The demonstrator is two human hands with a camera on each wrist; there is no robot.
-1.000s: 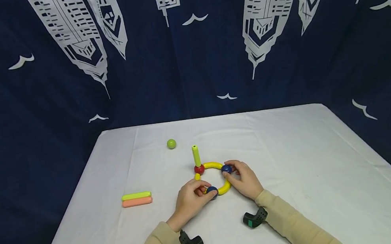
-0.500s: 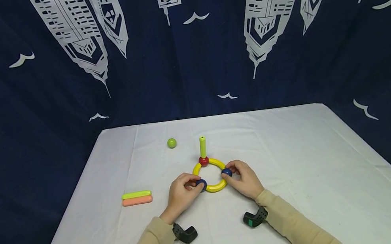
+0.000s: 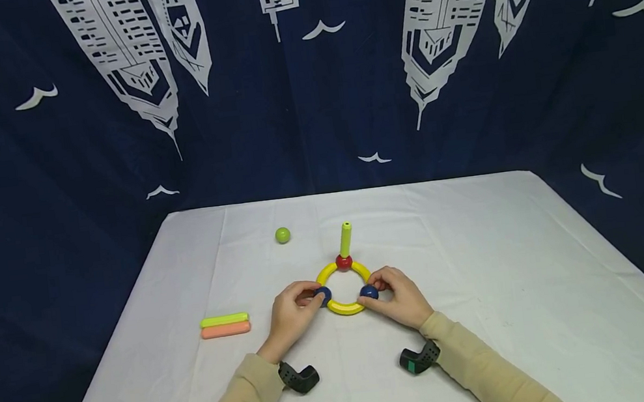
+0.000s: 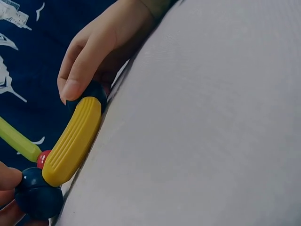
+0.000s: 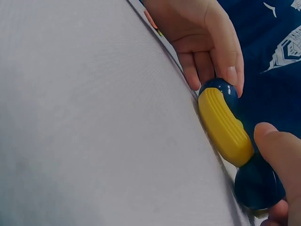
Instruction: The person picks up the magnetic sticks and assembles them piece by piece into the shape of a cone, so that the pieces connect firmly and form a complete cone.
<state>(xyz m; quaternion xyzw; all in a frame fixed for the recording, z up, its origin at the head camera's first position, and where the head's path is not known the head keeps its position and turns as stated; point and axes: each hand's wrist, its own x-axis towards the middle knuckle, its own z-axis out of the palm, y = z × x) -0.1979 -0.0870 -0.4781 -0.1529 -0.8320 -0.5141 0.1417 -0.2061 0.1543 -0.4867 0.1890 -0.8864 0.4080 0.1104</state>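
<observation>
Curved yellow rods (image 3: 345, 309) form a ring with two dark blue balls and a red ball (image 3: 343, 263) as joints. A yellow-green stick (image 3: 346, 239) rises from the red ball at the far side. My left hand (image 3: 288, 316) pinches the left blue ball (image 3: 325, 295) between thumb and fingers. On the other side, my right hand (image 3: 404, 302) pinches the right blue ball (image 3: 369, 291). In the right wrist view, the near yellow rod (image 5: 225, 128) spans the two blue balls. The left wrist view shows the same rod (image 4: 74, 141), its ends against the balls.
A green ball (image 3: 282, 235) lies alone toward the back of the white table (image 3: 480, 243). To the left, a yellow-green stick (image 3: 224, 319) and an orange stick (image 3: 225, 330) lie side by side. A dark blue patterned curtain (image 3: 301, 111) hangs behind the table.
The ring has turned clockwise, its red ball and upright stick moving right and away from me. My left hand has moved left and forward with its blue ball; the right hand has barely shifted.
</observation>
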